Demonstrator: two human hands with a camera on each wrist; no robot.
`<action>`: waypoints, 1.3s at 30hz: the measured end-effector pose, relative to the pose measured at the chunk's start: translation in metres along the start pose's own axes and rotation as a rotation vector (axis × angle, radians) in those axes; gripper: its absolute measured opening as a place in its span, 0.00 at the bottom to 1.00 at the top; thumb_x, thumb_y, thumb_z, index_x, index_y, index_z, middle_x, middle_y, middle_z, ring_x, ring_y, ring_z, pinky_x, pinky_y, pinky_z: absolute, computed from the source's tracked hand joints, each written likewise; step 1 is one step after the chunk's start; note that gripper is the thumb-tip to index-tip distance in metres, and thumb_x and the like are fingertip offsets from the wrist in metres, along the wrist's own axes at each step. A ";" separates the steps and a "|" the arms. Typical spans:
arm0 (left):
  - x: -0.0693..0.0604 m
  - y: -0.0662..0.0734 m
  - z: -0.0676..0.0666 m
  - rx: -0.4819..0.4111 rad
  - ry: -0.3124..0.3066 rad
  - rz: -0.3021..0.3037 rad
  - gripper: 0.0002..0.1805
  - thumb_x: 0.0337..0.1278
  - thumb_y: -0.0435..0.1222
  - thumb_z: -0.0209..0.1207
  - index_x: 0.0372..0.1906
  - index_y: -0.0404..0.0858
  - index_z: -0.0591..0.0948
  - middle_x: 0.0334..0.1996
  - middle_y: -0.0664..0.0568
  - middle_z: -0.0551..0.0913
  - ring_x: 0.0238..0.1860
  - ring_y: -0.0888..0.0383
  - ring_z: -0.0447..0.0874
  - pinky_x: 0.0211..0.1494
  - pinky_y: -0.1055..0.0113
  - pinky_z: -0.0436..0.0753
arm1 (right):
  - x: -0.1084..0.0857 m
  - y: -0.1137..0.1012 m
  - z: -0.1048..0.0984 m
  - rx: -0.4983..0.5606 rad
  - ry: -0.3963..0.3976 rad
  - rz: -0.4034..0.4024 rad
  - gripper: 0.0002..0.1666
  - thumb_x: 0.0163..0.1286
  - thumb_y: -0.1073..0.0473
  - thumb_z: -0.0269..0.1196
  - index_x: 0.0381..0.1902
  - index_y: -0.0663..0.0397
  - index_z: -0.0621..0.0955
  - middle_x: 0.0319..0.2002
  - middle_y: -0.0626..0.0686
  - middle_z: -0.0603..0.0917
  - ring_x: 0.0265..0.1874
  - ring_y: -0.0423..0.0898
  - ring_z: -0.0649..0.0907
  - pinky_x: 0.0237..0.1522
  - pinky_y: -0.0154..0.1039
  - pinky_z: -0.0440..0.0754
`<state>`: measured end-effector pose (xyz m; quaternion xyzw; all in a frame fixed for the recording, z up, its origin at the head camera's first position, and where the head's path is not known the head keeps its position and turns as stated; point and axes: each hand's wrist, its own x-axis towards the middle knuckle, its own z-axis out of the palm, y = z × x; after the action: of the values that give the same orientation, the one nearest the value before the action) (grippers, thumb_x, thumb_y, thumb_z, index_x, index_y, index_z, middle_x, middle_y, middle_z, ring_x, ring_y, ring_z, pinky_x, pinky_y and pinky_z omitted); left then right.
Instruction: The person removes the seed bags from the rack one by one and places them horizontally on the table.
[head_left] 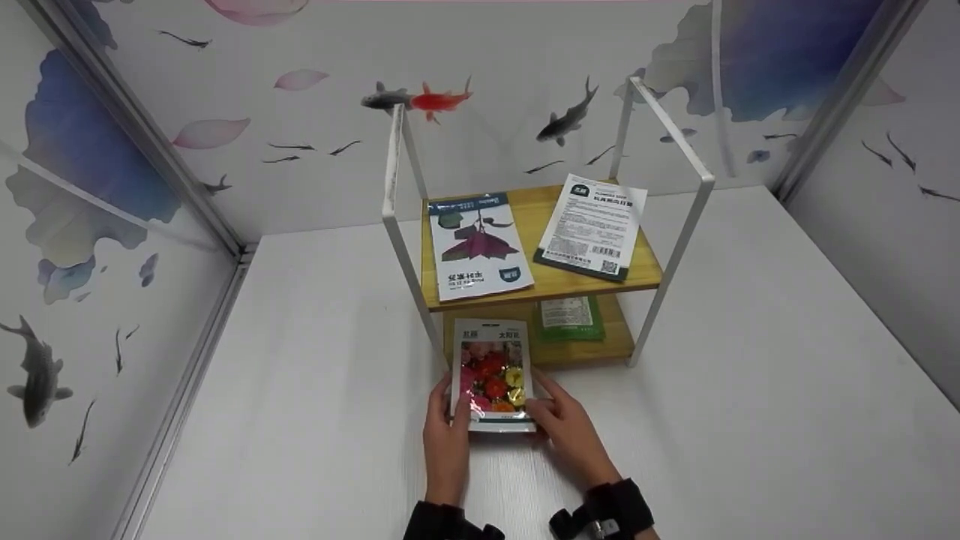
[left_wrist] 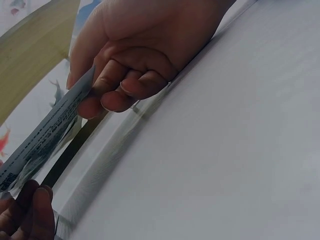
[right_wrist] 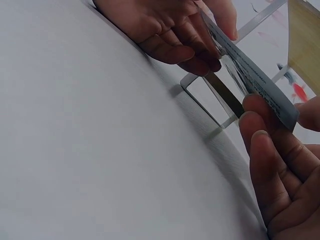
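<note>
A seed packet with red, pink and yellow flowers [head_left: 493, 375] is held by both hands in front of the lower shelf's left part. My left hand [head_left: 448, 442] grips its left edge, thumb on the front; my right hand [head_left: 571, 431] pinches the right edge near the bottom. In the left wrist view the packet's printed back [left_wrist: 47, 130] shows between the left hand [left_wrist: 140, 55] and the other hand's fingertips. The right wrist view shows the packet [right_wrist: 255, 75] tilted, with the right hand's fingers [right_wrist: 262, 150] curled under its edge.
A two-tier wooden shelf [head_left: 544, 217] with white metal frame stands ahead. On its upper board lie a purple-leaf packet [head_left: 480, 247] and a white text-covered packet [head_left: 592, 225]; a green-edged packet [head_left: 570, 319] lies on the lower one. Patterned walls surround the white table [head_left: 322, 420].
</note>
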<state>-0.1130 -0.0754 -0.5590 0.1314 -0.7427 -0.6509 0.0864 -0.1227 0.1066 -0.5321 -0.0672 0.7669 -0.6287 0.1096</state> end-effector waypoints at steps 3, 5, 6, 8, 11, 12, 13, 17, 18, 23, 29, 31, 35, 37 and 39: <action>-0.001 0.000 0.000 -0.005 -0.003 0.009 0.27 0.57 0.53 0.51 0.61 0.54 0.64 0.61 0.58 0.64 0.61 0.56 0.60 0.57 0.58 0.67 | -0.004 -0.001 0.000 0.006 -0.010 0.008 0.33 0.67 0.51 0.53 0.67 0.51 0.58 0.24 0.56 0.80 0.22 0.53 0.77 0.30 0.42 0.76; -0.001 0.001 0.000 -0.004 -0.011 0.018 0.26 0.57 0.53 0.51 0.60 0.53 0.65 0.57 0.55 0.68 0.58 0.56 0.65 0.54 0.58 0.69 | -0.007 -0.002 0.000 -0.019 -0.015 0.009 0.31 0.67 0.51 0.52 0.66 0.51 0.61 0.22 0.55 0.79 0.22 0.52 0.77 0.29 0.40 0.75; -0.001 0.001 0.000 0.001 -0.016 0.020 0.26 0.57 0.53 0.51 0.60 0.52 0.66 0.56 0.55 0.70 0.56 0.56 0.67 0.53 0.59 0.70 | -0.008 -0.002 0.000 -0.033 -0.016 0.006 0.30 0.67 0.51 0.52 0.65 0.51 0.62 0.21 0.54 0.77 0.21 0.51 0.76 0.28 0.39 0.75; -0.001 0.002 0.000 0.005 -0.026 0.021 0.25 0.57 0.53 0.51 0.58 0.51 0.68 0.50 0.54 0.73 0.51 0.57 0.71 0.50 0.61 0.72 | -0.008 -0.001 0.001 -0.068 -0.009 -0.001 0.28 0.67 0.51 0.52 0.64 0.51 0.65 0.19 0.50 0.75 0.20 0.48 0.74 0.26 0.36 0.72; -0.002 0.002 0.000 -0.002 -0.034 0.025 0.23 0.58 0.51 0.51 0.57 0.50 0.70 0.44 0.54 0.76 0.45 0.59 0.73 0.46 0.62 0.73 | -0.005 0.009 0.002 -0.099 0.004 -0.010 0.26 0.67 0.51 0.53 0.62 0.49 0.68 0.18 0.47 0.71 0.19 0.44 0.72 0.24 0.34 0.70; -0.002 0.002 0.000 -0.003 -0.034 0.026 0.22 0.59 0.50 0.51 0.57 0.50 0.70 0.44 0.54 0.76 0.44 0.59 0.74 0.45 0.63 0.74 | -0.003 0.012 0.002 -0.104 0.010 -0.010 0.26 0.67 0.50 0.53 0.62 0.48 0.68 0.18 0.47 0.71 0.19 0.43 0.71 0.24 0.34 0.70; -0.002 0.002 0.000 -0.003 -0.033 0.027 0.22 0.59 0.50 0.51 0.57 0.50 0.70 0.43 0.54 0.76 0.43 0.59 0.74 0.44 0.63 0.74 | -0.002 0.017 0.003 -0.108 0.014 -0.012 0.26 0.66 0.49 0.53 0.61 0.46 0.68 0.18 0.47 0.70 0.19 0.43 0.71 0.25 0.34 0.69; -0.003 0.000 -0.001 0.003 -0.035 0.031 0.22 0.58 0.47 0.53 0.58 0.50 0.70 0.42 0.54 0.77 0.40 0.59 0.75 0.39 0.64 0.75 | 0.001 0.028 0.003 -0.106 0.036 -0.008 0.26 0.64 0.46 0.54 0.61 0.38 0.69 0.18 0.47 0.70 0.19 0.41 0.70 0.26 0.34 0.69; -0.003 -0.001 -0.001 0.010 -0.033 0.035 0.22 0.58 0.46 0.54 0.58 0.50 0.71 0.41 0.54 0.78 0.39 0.59 0.75 0.37 0.64 0.76 | 0.001 0.029 0.002 -0.104 0.041 -0.009 0.26 0.64 0.45 0.55 0.61 0.37 0.68 0.18 0.47 0.70 0.19 0.42 0.69 0.26 0.34 0.68; -0.007 -0.001 -0.002 0.020 -0.029 0.041 0.21 0.58 0.42 0.54 0.57 0.50 0.71 0.36 0.54 0.78 0.34 0.58 0.75 0.31 0.66 0.75 | -0.003 0.016 0.001 -0.092 0.042 0.010 0.29 0.66 0.52 0.54 0.64 0.42 0.63 0.17 0.47 0.68 0.18 0.41 0.67 0.23 0.33 0.66; -0.009 -0.001 -0.003 0.038 -0.006 0.025 0.20 0.59 0.36 0.50 0.57 0.50 0.71 0.31 0.54 0.76 0.27 0.58 0.71 0.25 0.69 0.71 | -0.009 -0.003 0.002 -0.070 0.019 0.032 0.32 0.66 0.60 0.53 0.67 0.51 0.58 0.23 0.49 0.75 0.21 0.40 0.71 0.24 0.33 0.68; -0.009 -0.002 -0.003 0.041 0.002 0.022 0.20 0.60 0.35 0.48 0.57 0.51 0.72 0.29 0.53 0.75 0.25 0.58 0.69 0.24 0.69 0.69 | -0.009 -0.003 0.002 -0.074 0.011 0.019 0.33 0.66 0.61 0.53 0.67 0.53 0.58 0.21 0.48 0.74 0.19 0.39 0.69 0.22 0.33 0.68; -0.009 -0.002 -0.004 0.036 -0.005 0.018 0.19 0.61 0.38 0.48 0.57 0.52 0.71 0.30 0.53 0.75 0.27 0.58 0.69 0.26 0.68 0.70 | -0.010 -0.004 0.001 -0.097 0.002 0.001 0.34 0.65 0.61 0.54 0.67 0.53 0.58 0.16 0.45 0.67 0.17 0.38 0.66 0.20 0.32 0.65; -0.009 -0.001 -0.005 0.033 -0.019 0.019 0.19 0.62 0.40 0.49 0.58 0.52 0.71 0.35 0.54 0.76 0.32 0.59 0.72 0.31 0.68 0.73 | -0.010 -0.004 0.001 -0.097 -0.003 0.000 0.34 0.65 0.61 0.54 0.67 0.53 0.57 0.16 0.44 0.67 0.17 0.38 0.66 0.20 0.32 0.65; -0.008 0.000 -0.006 0.029 -0.038 0.019 0.19 0.62 0.42 0.50 0.58 0.52 0.71 0.42 0.56 0.77 0.38 0.60 0.73 0.37 0.67 0.75 | -0.010 -0.005 0.001 -0.094 -0.008 -0.003 0.34 0.65 0.61 0.54 0.67 0.52 0.57 0.16 0.45 0.67 0.17 0.38 0.66 0.20 0.32 0.66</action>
<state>-0.1031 -0.0788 -0.5574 0.1132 -0.7546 -0.6417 0.0765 -0.1132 0.1070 -0.5267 -0.0758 0.7952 -0.5918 0.1083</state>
